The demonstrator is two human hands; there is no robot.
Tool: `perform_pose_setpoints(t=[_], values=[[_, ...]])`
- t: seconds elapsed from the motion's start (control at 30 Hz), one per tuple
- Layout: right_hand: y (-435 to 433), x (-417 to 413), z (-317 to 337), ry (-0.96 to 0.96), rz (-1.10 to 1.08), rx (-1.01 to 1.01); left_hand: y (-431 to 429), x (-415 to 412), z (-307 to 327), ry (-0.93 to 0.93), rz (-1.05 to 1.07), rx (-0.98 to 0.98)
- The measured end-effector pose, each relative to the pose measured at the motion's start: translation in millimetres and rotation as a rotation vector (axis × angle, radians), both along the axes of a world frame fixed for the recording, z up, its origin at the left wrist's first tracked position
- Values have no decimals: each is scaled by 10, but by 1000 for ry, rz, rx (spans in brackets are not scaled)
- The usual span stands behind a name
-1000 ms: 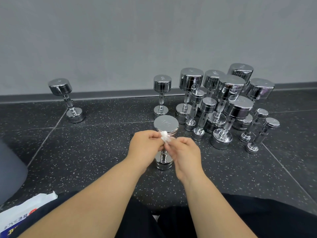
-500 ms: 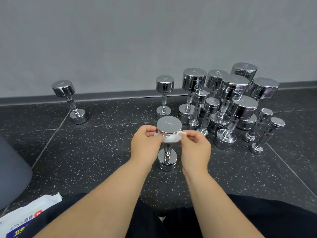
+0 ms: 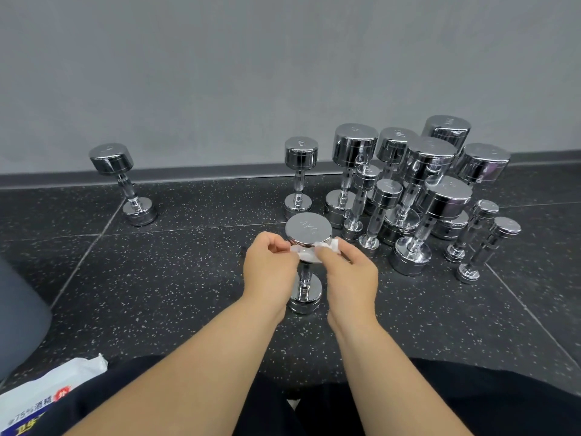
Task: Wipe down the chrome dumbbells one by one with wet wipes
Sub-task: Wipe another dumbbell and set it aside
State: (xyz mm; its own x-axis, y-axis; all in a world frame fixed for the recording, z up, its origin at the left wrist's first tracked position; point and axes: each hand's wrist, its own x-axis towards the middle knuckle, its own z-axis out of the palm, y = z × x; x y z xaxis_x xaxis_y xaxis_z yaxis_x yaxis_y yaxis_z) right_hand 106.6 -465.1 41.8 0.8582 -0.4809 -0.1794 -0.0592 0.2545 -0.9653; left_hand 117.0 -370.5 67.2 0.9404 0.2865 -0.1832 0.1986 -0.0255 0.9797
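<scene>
Dumbbell (image 3: 308,229) being cleaned stands on end on the speckled floor (image 3: 176,278). Its long axis is vertical, its flat stamped face points up, and its lower head sits straight below the grip. A second ago the wet wipe (image 3: 309,255) was a small wad between the hands, in front of the upper head. Now it is drawn out into a band against the near side of that head, just under the rim. The left hand (image 3: 270,269) pinches one end between thumb and curled fingers. The right hand (image 3: 352,272) pinches the other, with a tuft sticking out past its fingers. I judge that wiping of this head has only begun, and the shaft and lower head are not yet covered. The other dumbbells (image 3: 408,184) crowd beyond the grip and to its right, and a lone dumbbell (image 3: 125,184) stands well off to its left. The wipe packet (image 3: 37,401) lies behind the grip, by the person's left leg.
</scene>
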Motion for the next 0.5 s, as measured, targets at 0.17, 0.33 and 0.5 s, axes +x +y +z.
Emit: perform_pose_setpoints(t=[0.17,0.33,0.5], values=[[-31,86,-87,33,-55,-186,-6,-35,43,-13,3,-98],[-90,116,-47,6,-87,-221,10,20,39,-13,53,-35],[-7,47,-80,21,-71,1,-28,28,64,-2,1,-57]])
